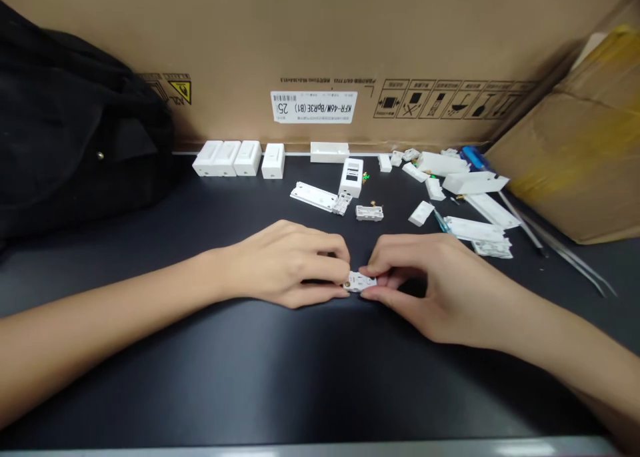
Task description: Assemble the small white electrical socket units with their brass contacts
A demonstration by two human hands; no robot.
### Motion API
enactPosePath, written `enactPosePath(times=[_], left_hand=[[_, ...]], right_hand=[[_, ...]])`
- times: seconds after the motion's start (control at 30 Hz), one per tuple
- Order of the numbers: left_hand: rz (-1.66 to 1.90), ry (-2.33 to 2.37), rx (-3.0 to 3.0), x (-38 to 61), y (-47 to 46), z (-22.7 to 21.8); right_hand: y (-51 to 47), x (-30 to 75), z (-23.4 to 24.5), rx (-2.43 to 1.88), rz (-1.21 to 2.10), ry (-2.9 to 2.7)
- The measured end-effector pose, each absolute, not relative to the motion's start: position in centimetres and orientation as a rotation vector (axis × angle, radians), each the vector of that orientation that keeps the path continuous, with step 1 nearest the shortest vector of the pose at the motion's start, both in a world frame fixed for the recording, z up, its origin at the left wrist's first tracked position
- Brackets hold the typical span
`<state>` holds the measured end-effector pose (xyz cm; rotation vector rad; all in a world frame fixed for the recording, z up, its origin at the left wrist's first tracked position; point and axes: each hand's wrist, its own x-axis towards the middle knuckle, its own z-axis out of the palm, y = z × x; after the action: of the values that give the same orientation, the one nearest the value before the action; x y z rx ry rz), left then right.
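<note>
A large brown cardboard box [200,30], contents hidden, spans the rear of the black surface [250,377]. A black fabric bag [75,130] sits left, a smaller yellow-taped cardboard box [565,170] right, near a blue-handled screwdriver [473,157]. Four white rectangular plastic housings [249,158] stand rearward. Centrally, fingers of the left hand [295,263] and right hand [450,290] pinch opposite ends of a small white plastic piece [358,282].

head cam's up above the black surface [280,383], tilted forward and down, pretty close, left hand [297,263] and right hand [445,283] mid-view
</note>
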<state>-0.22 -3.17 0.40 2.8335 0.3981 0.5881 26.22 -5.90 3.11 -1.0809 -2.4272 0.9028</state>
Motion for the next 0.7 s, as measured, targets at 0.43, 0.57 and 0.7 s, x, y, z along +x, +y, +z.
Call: enactPosePath(times=[0.43,0.57,0.7], left_hand=[[0.673,0.456,2.794,-0.1,-2.9,-0.1],[0.656,0.529,2.835,0.0,-3.0,-0.2],[0.682,0.732,2.857,0.1,-3.2,-0.1]], right_hand=[[-8.5,26.8,1.7,-1.159,0.523,-2.391],[-8.2,26.6,2.2,-1.212,0.445,-2.48],[-6.7,26.5,3.5,-1.299,0.353,-2.594]])
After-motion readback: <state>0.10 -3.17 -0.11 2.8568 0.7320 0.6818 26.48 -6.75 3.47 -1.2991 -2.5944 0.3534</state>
